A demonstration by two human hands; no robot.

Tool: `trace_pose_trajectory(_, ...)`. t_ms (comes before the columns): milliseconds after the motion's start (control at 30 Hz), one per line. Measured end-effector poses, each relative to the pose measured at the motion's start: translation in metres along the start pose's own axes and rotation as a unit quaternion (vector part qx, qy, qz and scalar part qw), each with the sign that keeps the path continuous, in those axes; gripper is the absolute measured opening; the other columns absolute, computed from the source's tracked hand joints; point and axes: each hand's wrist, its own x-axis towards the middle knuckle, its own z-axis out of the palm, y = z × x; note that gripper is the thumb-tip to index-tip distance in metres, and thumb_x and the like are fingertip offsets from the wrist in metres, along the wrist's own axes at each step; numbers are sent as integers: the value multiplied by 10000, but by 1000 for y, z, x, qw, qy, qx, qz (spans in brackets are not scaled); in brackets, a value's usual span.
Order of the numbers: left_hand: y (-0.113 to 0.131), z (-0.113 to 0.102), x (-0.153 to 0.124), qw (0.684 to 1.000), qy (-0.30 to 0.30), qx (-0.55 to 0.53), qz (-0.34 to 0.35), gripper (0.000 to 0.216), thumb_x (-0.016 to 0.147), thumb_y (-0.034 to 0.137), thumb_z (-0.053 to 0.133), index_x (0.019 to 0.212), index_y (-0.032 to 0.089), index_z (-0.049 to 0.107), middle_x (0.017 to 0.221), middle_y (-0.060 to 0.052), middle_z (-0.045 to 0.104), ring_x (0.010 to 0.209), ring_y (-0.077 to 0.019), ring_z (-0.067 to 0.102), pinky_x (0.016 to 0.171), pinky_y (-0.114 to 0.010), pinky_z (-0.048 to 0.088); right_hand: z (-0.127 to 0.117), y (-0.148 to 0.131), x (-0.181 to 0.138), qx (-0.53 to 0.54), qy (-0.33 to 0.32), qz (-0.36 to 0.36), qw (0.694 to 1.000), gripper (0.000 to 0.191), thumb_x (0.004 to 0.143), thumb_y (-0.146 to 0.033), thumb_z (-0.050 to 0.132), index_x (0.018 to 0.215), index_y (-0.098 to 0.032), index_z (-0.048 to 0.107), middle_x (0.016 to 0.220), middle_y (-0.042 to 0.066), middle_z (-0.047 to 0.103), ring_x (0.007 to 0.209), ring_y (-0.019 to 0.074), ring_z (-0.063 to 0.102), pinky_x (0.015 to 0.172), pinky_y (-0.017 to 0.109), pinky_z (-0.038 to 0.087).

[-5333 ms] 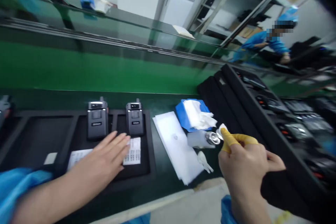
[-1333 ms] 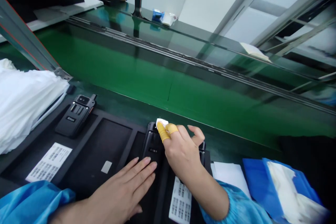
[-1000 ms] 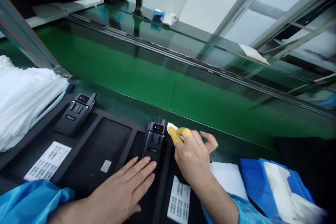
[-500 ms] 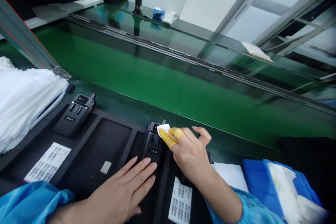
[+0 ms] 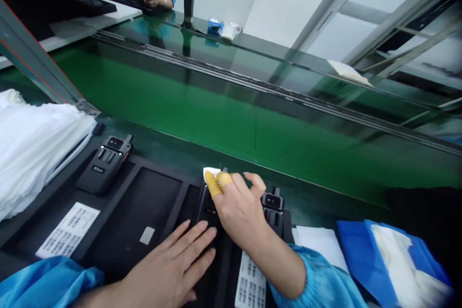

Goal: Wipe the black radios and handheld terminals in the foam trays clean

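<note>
Handset [image 5: 204,208] lies in a compartment of the black tray [image 5: 155,197] on the worktop [image 5: 169,150], under both hands. Long axis runs near-to-far, far end angled slightly right. Left hand [image 5: 173,262] is flat, gripping nothing, fingertips at the near end. Right hand [image 5: 238,207] pinches a white wipe [image 5: 210,172] at the far end. Neither hand looks nearer.
</note>
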Motion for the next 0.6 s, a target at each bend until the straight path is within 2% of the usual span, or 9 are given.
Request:
trace_pose_trajectory(200, -1, -3, 2, 1000, -7, 4, 4, 579, 784, 389, 687, 1281, 152, 510, 1424, -132, 427, 1286, -291, 431, 1058, -415, 348, 2, 1, -3, -23, -2, 33, 999, 267, 802, -46, 461, 624, -201, 587, 694, 14, 564, 733, 169, 430, 907, 420, 198)
trace_pose_trajectory(367, -1, -5, 1, 1000, -4, 0, -2, 558, 829, 469, 620, 1287, 169, 512, 1432, -114, 423, 1294, -274, 424, 1067, -401, 337, 1, 3, -14, -33, -2, 59, 998, 307, 732, 11, 437, 531, -205, 524, 631, 10, 500, 729, 173, 428, 902, 422, 212)
trace_pose_trajectory(467, -1, -5, 0, 1000, 2, 11, -2, 568, 820, 472, 632, 1286, 171, 512, 1431, -114, 423, 1290, -278, 429, 1060, -404, 344, 0, 2, -19, -43, -4, 81, 996, 304, 686, 30, 437, 501, -204, 497, 624, 9, 485, 727, 169, 424, 898, 415, 218)
trace_pose_trajectory(600, 1, -2, 0, 1000, -2, 21, -4, 597, 759, 393, 714, 1277, 170, 520, 1427, -123, 428, 1282, -287, 438, 1057, -410, 347, -2, 4, -27, -59, 0, 89, 994, 291, 669, 34, 438, 515, -199, 518, 618, 8, 484, 714, 165, 416, 885, 409, 230)
